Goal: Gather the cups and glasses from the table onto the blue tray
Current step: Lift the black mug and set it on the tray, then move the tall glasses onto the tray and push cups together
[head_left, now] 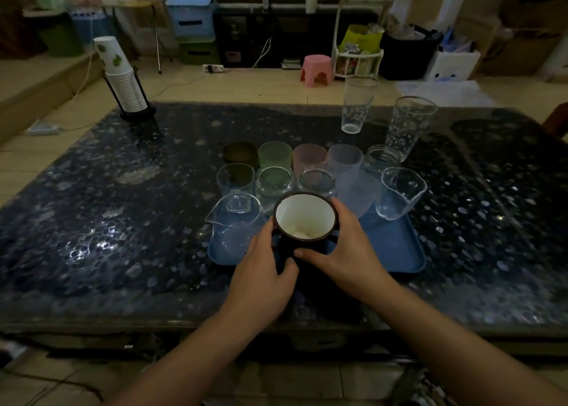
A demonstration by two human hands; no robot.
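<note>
Nearest the camera, two bare forearms reach forward over the table's front edge. The left hand (pixel 264 264) and the right hand (pixel 344 246) both curl around one dark mug (pixel 304 221) with a white interior; the left thumb lies across its dark wall, and the right thumb presses its lower front. The mug interior shows a pale patch at the bottom; whether that is contents cannot be determined. The mug sits over the front centre of the blue tray (pixel 396 246); contact with the tray floor cannot be confirmed.

On the tray, left front: one clear spouted pitcher (pixel 233 224). Right side: one clear spouted pitcher (pixel 401 193), tilted. Between them, one frosted cup (pixel 358 190) leans.

Middle row: one clear square glass (pixel 236 181) and two clear jars (pixel 274 184), with a third jar (pixel 381 158) further right.

Back row: four coloured tumblers, namely dark olive (pixel 239 153), green (pixel 275 153), pink (pixel 309 156) and lilac (pixel 345 158). All vessels appear empty.

Beyond the tray, on the dark speckled table (pixel 123 206), stand two tall patterned glasses (pixel 358 104), the second (pixel 408 127) to its right, both apart from the tray.

Far left corner: one rack holding a stack of paper cups (pixel 123 80).

On the floor beyond: one pink stool (pixel 316 69).
</note>
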